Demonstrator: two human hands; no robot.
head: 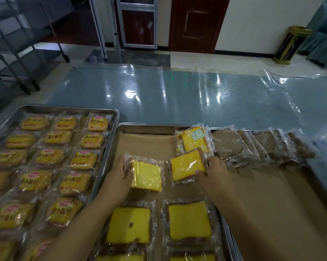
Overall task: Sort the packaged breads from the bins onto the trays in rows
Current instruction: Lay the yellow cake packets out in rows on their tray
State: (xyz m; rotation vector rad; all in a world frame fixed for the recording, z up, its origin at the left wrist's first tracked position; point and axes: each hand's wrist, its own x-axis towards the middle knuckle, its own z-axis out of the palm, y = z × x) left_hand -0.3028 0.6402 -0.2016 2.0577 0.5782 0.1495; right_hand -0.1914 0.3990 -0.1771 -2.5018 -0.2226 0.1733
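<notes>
Packaged breads fill the left tray [110,112] in rows, while on the middle tray [151,127], mostly bare, the left hand [117,179] and right hand [217,178] each grip a yellow slice pack [146,175], starting its next row.

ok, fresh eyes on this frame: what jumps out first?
Both hands: the left hand and right hand each hold a yellow cake pack over the middle tray. The left tray is filled with rows of buns.
</notes>
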